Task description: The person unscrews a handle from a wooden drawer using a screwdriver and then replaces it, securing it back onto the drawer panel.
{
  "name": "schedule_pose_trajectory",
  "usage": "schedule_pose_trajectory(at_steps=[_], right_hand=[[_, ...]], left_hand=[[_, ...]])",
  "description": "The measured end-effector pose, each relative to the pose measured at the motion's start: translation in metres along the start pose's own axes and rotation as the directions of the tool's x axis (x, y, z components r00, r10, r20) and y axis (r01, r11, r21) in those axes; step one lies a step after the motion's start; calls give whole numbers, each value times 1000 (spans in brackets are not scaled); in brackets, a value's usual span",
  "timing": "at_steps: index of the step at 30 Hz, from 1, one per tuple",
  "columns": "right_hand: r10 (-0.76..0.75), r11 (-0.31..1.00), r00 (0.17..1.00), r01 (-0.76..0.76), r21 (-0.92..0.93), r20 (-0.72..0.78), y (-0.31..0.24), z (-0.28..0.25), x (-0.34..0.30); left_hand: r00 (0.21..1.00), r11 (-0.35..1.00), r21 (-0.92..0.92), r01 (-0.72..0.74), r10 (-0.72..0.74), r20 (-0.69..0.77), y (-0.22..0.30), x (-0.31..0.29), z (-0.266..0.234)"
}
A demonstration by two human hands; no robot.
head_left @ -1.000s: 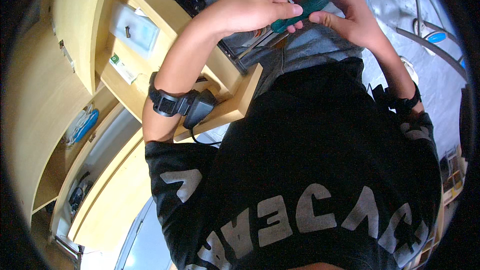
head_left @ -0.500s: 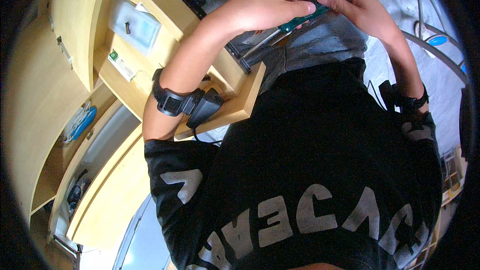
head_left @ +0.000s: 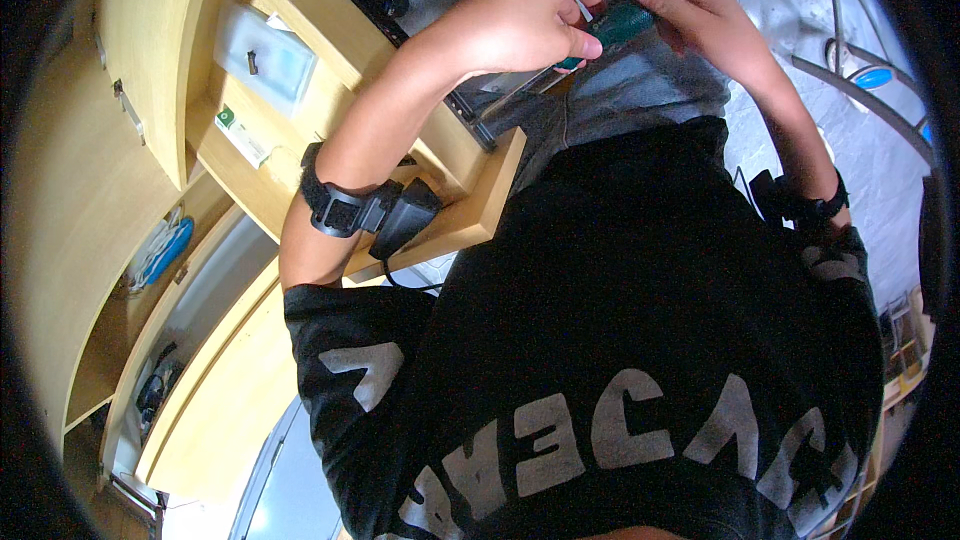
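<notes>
Hands (head_left: 530, 25) (head_left: 710, 25) at green-handled tool (head_left: 626, 26), shaft (head_left: 520, 93) slanting toward lower left

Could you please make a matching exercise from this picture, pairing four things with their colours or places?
1. tool handle
2. shirt
3. translucent box
4. trousers

A. black with grey lettering
B. blue-grey
C. inside the wooden drawer
D. dark green

Pairs: 1-D; 2-A; 3-C; 4-B

Slanted green-handled screwdriver (head_left: 627, 25) in the left hand (head_left: 545, 22), slim metal shaft (head_left: 527, 87) toward lower left
</notes>
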State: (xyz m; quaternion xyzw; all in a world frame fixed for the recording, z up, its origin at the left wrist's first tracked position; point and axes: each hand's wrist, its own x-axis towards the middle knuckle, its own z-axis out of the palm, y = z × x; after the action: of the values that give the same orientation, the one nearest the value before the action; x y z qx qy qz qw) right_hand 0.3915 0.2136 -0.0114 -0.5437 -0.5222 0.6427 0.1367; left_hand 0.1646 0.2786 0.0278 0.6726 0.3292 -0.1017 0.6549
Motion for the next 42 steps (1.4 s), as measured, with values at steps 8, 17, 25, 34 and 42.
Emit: schedule_pose_trajectory(at_steps=[8,17,25,34,42], right_hand=[[-502,864,850,499,-62,-160,-11,14,-6],[-569,822,798,559,-107,-199,-18,16,-9],[-248,967,969,247,57,8,-19,6,-8],[-564,799,826,550,-244,13,-12,3,-11],[-7,999,998,4,50,63,-28,4,-7]], left_hand=[[999,996,79,40,-41,6,8,-4,-1],[982,966,-209,150,-121,148,7,-9,-2],[996,984,158,80,-86,33,14,-8,-3],[978,981,-173,88,-52,201,5,-9,-3],[980,968,-178,178,-159,118,8,-8,2]])
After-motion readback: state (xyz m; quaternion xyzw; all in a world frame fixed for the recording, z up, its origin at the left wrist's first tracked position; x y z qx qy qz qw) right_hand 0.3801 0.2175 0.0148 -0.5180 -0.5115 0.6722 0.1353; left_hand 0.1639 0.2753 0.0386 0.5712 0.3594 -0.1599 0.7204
